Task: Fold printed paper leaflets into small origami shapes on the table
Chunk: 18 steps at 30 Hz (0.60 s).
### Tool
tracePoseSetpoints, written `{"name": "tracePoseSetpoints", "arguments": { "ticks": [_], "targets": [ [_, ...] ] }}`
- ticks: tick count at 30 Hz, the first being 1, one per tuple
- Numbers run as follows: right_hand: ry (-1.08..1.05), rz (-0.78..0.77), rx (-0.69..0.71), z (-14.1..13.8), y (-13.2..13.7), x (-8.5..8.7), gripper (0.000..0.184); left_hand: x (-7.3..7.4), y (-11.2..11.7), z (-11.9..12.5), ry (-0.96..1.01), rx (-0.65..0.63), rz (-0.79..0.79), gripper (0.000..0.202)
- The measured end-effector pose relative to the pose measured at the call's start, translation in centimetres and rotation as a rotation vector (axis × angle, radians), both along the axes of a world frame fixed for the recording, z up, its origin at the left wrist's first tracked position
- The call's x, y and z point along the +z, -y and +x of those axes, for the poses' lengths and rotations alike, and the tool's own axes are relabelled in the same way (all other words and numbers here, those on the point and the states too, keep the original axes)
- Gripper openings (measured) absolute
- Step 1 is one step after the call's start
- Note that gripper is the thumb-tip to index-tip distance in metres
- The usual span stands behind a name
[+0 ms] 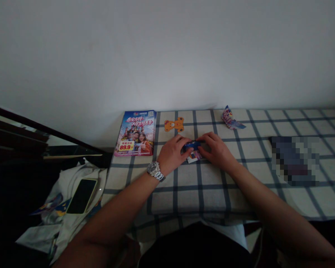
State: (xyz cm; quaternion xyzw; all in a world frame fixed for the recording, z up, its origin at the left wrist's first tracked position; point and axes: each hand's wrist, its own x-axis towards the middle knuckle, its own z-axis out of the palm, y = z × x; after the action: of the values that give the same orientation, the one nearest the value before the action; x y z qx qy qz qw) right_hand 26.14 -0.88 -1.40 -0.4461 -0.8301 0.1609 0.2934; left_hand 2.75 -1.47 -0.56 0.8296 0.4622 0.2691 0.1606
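At lower left, a phone point(82, 196) is supported by white material point(65, 181). An orange bear figure point(174, 125) is seen near centre, a dark blurred object point(294, 162) at right.

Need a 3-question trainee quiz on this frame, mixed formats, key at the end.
1. Which wrist wears the metal watch?
2. True or false: from the camera's view, the bear figure lies between the glossy flyer and the folded colourful paper.
3. The left hand and right hand both hold: A) the metal watch, B) a small printed paper, C) the bear figure.

Key: 1. Left; 2. True; 3. B
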Motion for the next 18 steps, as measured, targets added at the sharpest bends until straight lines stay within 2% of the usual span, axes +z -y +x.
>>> {"name": "tracePoseSetpoints", "arguments": {
  "ticks": [8,12,15,18],
  "targets": [
    [-0.079,-0.013,-0.012,-0.19,0.25,0.76,0.020,0.14,-0.09,-0.31,0.069,0.000,-0.015,0.020],
    [-0.118,-0.010,-0.017,-0.16,0.22,0.87,0.020,0.18,-0.20,-0.34,0.204,-0.031,-0.036,0.021],
    [-0.181,-0.030,-0.027,0.01,0.20,0.75,0.023,0.23,-0.30,-0.39,0.309,-0.032,-0.024,0.025],
    [-0.275,-0.113,-0.051,0.04,0.33,0.72,0.032,0.29,-0.33,-0.48,0.366,-0.049,-0.007,0.025]
  ]
}}
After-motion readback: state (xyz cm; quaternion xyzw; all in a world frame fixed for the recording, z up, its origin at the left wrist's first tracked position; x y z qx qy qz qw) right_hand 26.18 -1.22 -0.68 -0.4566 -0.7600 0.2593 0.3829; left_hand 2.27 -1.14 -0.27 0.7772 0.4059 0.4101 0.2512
